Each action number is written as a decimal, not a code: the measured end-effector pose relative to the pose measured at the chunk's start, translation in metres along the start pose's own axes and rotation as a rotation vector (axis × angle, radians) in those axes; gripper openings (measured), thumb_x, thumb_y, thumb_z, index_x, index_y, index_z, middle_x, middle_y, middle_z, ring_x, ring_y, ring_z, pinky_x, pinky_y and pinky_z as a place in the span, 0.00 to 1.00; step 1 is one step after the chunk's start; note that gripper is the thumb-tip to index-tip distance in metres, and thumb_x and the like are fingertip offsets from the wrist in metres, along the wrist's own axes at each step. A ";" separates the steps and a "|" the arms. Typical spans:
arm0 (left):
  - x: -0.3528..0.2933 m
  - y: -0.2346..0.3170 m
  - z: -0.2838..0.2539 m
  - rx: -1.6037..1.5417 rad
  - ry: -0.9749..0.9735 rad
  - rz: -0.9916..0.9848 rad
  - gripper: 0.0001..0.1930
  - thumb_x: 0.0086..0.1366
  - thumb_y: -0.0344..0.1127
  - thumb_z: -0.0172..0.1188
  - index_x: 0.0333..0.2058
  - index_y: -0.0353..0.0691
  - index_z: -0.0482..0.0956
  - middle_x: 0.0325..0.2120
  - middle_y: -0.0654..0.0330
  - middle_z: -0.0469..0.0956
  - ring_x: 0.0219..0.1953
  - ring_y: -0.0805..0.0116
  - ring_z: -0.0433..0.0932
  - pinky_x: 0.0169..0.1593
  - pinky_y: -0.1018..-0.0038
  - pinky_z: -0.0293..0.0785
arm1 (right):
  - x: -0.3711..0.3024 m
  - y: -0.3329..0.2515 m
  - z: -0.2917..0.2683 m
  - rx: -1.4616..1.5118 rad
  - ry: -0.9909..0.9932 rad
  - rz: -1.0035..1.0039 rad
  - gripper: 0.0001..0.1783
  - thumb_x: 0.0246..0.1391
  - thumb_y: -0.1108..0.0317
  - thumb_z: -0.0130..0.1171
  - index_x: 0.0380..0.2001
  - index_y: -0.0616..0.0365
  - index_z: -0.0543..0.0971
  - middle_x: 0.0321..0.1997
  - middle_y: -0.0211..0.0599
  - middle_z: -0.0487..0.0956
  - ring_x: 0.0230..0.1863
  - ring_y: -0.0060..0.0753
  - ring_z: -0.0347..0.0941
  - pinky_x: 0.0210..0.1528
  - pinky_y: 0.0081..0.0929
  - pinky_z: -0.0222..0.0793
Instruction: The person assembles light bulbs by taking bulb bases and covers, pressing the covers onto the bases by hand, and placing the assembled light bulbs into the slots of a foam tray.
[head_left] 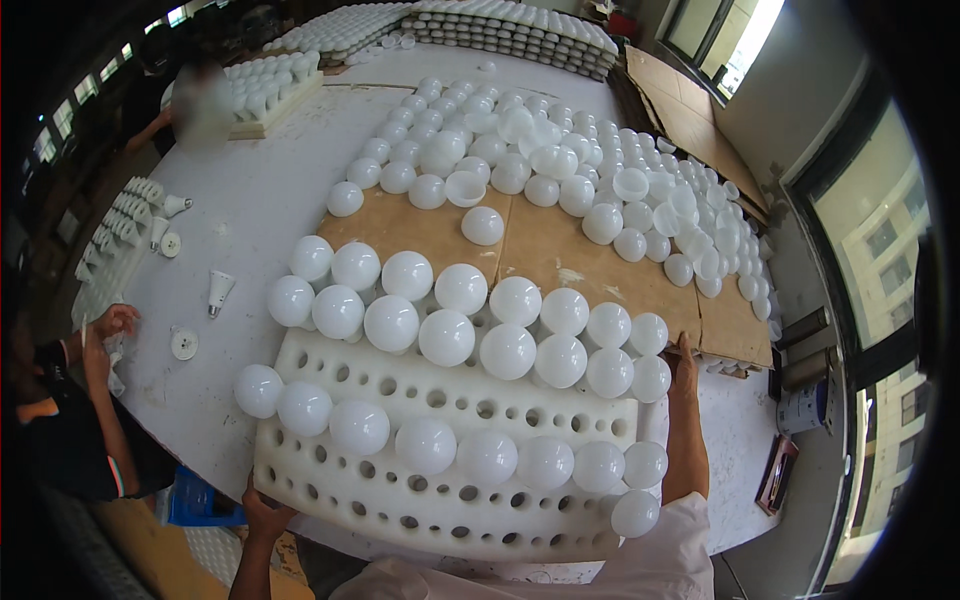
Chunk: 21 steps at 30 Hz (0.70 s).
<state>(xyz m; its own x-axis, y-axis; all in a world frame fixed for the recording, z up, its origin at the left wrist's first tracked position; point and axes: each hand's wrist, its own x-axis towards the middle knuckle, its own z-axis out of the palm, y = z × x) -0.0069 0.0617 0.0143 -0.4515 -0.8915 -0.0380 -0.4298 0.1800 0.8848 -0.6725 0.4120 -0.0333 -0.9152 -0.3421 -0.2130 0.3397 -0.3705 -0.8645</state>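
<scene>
In front of me lies a white foam tray (390, 500) with rows of round holes. A row of glossy white bulb globes (425, 445) stands across it, with one more globe (634, 513) at its right front. Behind that row, a double row of globes (447, 337) fills the far part of the foam. My left hand (268, 512) grips the tray's front left edge, its fingers partly hidden underneath. My right hand (685, 368) is beside the right end of the double row, by the cardboard's edge; its fingers are mostly hidden.
Brown cardboard (420, 228) carries many loose white domes (510, 172). Stacked trays (515, 38) stand at the back. On the left, a co-worker's hands (108, 325) are near bulb bases (220, 292). Another person works further back. A bucket (802, 408) sits by the right window.
</scene>
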 end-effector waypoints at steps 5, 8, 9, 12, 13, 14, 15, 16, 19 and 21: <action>0.000 -0.002 0.005 -0.055 0.003 0.000 0.40 0.37 0.40 0.77 0.50 0.33 0.69 0.42 0.54 0.77 0.43 0.67 0.76 0.49 0.69 0.71 | 0.032 -0.010 -0.022 -0.089 0.113 0.020 0.22 0.54 0.52 0.61 0.42 0.58 0.74 0.37 0.35 0.77 0.38 0.30 0.74 0.38 0.27 0.73; -0.005 -0.002 0.001 0.035 -0.006 -0.008 0.40 0.38 0.41 0.77 0.50 0.32 0.69 0.42 0.54 0.77 0.44 0.66 0.76 0.50 0.69 0.70 | 0.023 -0.009 0.002 -0.164 0.162 0.016 0.23 0.52 0.50 0.62 0.40 0.58 0.75 0.36 0.34 0.77 0.35 0.28 0.74 0.36 0.27 0.74; -0.007 -0.005 -0.001 0.045 -0.011 0.019 0.40 0.38 0.41 0.77 0.50 0.32 0.69 0.42 0.53 0.77 0.44 0.65 0.76 0.50 0.69 0.70 | 0.014 -0.011 0.017 -0.156 0.138 0.010 0.24 0.51 0.49 0.63 0.40 0.58 0.75 0.35 0.35 0.76 0.33 0.28 0.74 0.34 0.27 0.74; -0.010 -0.021 -0.012 0.071 -0.016 0.028 0.42 0.38 0.41 0.77 0.52 0.33 0.68 0.44 0.52 0.77 0.47 0.63 0.76 0.52 0.67 0.69 | -0.006 -0.029 0.027 -0.533 0.093 0.207 0.27 0.51 0.46 0.62 0.40 0.62 0.75 0.34 0.37 0.77 0.29 0.29 0.74 0.29 0.28 0.74; -0.015 -0.023 -0.016 0.071 0.007 0.020 0.42 0.38 0.41 0.77 0.53 0.33 0.67 0.45 0.51 0.77 0.48 0.63 0.76 0.53 0.67 0.69 | -0.037 -0.040 0.068 -0.924 0.178 0.152 0.28 0.50 0.45 0.60 0.37 0.64 0.76 0.28 0.37 0.76 0.22 0.28 0.72 0.22 0.26 0.72; -0.017 -0.025 -0.024 0.081 0.008 -0.029 0.44 0.38 0.42 0.78 0.54 0.34 0.66 0.46 0.51 0.76 0.50 0.62 0.75 0.54 0.66 0.69 | -0.038 -0.045 0.062 -1.165 0.050 0.028 0.25 0.51 0.47 0.59 0.34 0.63 0.78 0.24 0.34 0.75 0.19 0.26 0.71 0.20 0.23 0.69; -0.003 -0.018 -0.013 0.134 -0.045 0.003 0.46 0.37 0.43 0.78 0.55 0.34 0.66 0.46 0.51 0.76 0.50 0.61 0.75 0.55 0.66 0.69 | -0.033 -0.079 0.023 -1.390 0.147 -0.174 0.21 0.52 0.50 0.58 0.31 0.61 0.80 0.22 0.31 0.74 0.19 0.23 0.69 0.19 0.22 0.67; 0.004 -0.007 -0.008 0.110 -0.090 0.028 0.45 0.38 0.43 0.78 0.55 0.33 0.66 0.47 0.51 0.76 0.51 0.60 0.74 0.55 0.66 0.69 | -0.033 -0.103 0.014 -1.182 0.202 -0.258 0.20 0.54 0.53 0.57 0.39 0.61 0.79 0.28 0.34 0.76 0.23 0.24 0.72 0.21 0.22 0.68; 0.009 -0.007 -0.021 0.168 -0.162 0.055 0.46 0.40 0.43 0.77 0.58 0.36 0.63 0.49 0.48 0.74 0.53 0.58 0.73 0.56 0.67 0.67 | -0.030 -0.101 0.127 -1.198 -0.078 -0.422 0.21 0.54 0.54 0.57 0.42 0.62 0.77 0.31 0.37 0.76 0.25 0.25 0.73 0.22 0.22 0.69; 0.018 0.010 -0.052 0.167 -0.388 0.027 0.45 0.43 0.39 0.73 0.61 0.39 0.61 0.52 0.47 0.72 0.56 0.57 0.70 0.59 0.67 0.65 | -0.041 -0.087 0.209 -1.171 -0.261 -0.595 0.22 0.55 0.55 0.57 0.46 0.62 0.75 0.35 0.39 0.77 0.28 0.27 0.74 0.24 0.23 0.70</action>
<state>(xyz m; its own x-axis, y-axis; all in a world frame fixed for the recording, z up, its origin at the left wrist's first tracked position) 0.0218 0.0255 0.0465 -0.7115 -0.6686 -0.2161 -0.5203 0.2946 0.8016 -0.6196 0.2782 0.1459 -0.7453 -0.5910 0.3086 -0.5984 0.3888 -0.7006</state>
